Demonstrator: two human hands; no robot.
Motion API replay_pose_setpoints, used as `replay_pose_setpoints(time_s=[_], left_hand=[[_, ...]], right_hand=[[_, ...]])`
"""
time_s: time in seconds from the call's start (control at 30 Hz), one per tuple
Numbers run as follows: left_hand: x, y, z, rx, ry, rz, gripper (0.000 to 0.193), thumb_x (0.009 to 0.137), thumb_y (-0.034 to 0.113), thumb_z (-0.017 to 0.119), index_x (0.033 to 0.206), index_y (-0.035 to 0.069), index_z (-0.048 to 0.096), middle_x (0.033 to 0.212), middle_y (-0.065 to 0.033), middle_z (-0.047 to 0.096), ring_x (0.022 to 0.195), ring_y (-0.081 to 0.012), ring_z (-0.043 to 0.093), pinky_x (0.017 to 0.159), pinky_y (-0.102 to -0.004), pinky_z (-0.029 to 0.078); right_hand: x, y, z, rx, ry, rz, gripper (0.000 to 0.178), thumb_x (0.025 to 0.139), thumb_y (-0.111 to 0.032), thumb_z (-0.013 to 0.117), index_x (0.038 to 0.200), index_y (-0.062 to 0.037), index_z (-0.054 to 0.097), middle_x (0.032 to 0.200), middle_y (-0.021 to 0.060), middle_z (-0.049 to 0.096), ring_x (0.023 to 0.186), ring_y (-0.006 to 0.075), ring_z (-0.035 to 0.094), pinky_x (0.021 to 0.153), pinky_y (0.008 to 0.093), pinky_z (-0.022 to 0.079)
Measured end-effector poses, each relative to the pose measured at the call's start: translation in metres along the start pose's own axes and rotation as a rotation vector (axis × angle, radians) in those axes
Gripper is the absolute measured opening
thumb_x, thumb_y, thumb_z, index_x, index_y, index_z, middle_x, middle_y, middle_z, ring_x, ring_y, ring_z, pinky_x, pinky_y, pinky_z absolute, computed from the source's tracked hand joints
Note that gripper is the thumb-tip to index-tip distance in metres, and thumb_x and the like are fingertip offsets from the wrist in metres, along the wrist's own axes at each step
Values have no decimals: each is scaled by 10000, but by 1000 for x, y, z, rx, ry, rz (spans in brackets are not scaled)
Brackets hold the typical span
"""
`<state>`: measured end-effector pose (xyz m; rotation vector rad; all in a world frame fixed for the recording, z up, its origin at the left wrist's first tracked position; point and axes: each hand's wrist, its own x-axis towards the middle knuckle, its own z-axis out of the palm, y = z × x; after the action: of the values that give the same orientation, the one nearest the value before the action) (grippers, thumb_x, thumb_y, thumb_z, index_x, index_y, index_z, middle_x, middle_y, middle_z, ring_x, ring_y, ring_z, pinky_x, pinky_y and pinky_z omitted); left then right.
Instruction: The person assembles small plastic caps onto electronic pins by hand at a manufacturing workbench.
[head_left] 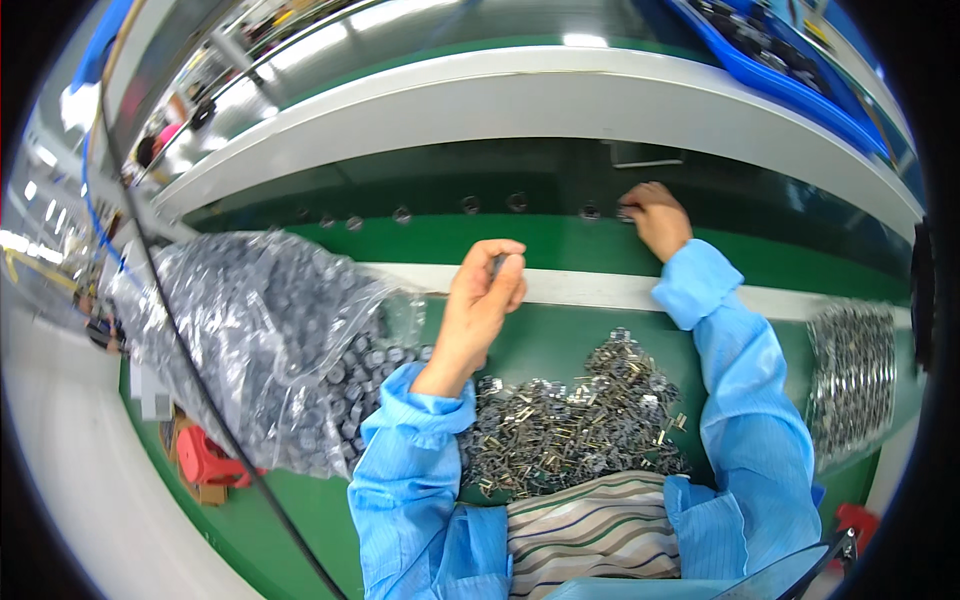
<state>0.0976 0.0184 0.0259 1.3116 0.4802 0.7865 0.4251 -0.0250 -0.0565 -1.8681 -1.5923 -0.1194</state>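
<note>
My right hand (658, 220) reaches over the dark green belt (560, 180), fingers pinched at a small round dark part beneath the fingertips. Several similar small round parts (516, 202) sit spaced in a row along the belt to its left. Closer to me, my left hand (484, 295) is raised above the white rail, its fingers curled together. A small dark bit shows between thumb and fingers, too little to name. Below and between my forearms lies a heap of small metal pieces (560, 430), silvery and brassy, on the green table (540, 340).
A large clear plastic bag (270, 340) full of dark round parts lies on the left, spilling some out. At right is a clear pack of metal parts (853, 375). A white rail (590, 289) separates table and belt. A black cable (190, 370) crosses the left side. A blue bin (790, 85) stands far right.
</note>
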Motion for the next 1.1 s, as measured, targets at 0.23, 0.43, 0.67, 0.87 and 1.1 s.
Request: replay_pose_setpoints(time_s=[0.23,0.43,0.67,0.87,1.1], left_hand=[[0,-6,-2,-79,-12,-123,322,1074,146,553,1357,53,432,945,-10,495,778,-97,456,672,-244,401],[4,2,2,90,-175,-94,324,1017,51,629,1333,33,562,994,-10,626,800,-68,580,712,-218,484],[4,1,3,-3,-127,-105,412,981,9,669,1375,29,552,1091,-41,658,922,-106,660,805,-253,540],[4,-1,-5,-4,-81,-97,454,995,46,656,1424,-5,519,1213,-89,668,973,-145,691,830,-261,530],[0,16,-4,37,-52,-93,446,977,22,666,1410,0,561,1253,-114,688,1047,-169,701,866,-273,543]], right_hand=[[0,-23,-33,-57,29,-73,125,814,-79,749,936,-70,722,983,108,641,1013,323,619,881,416,522],[-24,-102,-58,409,-1223,-381,225,811,-128,837,989,-38,733,847,102,664,794,251,670,726,381,539],[-37,-126,-34,565,-1127,-399,129,850,-123,800,911,-15,761,849,111,714,809,251,704,722,364,553],[-38,-135,-38,525,-1005,-243,111,883,-134,770,936,-35,769,829,114,754,759,272,737,704,362,575],[-41,-143,-33,313,-622,-611,90,886,-139,744,936,-70,772,826,97,754,766,290,738,716,373,583]])
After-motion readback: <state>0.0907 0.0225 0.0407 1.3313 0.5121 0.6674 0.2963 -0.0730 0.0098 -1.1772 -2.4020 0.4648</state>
